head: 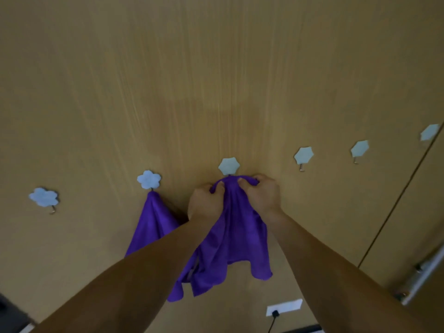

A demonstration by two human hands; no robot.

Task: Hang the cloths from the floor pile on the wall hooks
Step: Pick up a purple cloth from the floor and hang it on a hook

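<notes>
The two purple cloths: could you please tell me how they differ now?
The left cloth hangs untouched from the flower-shaped hook; the middle cloth is gripped at its top by the left hand and right hand under the hexagonal hook. The left cloth falls smoothly; the middle cloth is bunched at the top. Both are purple.

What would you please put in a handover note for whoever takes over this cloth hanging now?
Left hand and right hand both grip the top of the held cloth just under the third hook from the left.
Done: the hung cloth is on the second hook.
Left: seat the held cloth; the first hook and fourth hook are bare. Floor pile not in view.
</notes>
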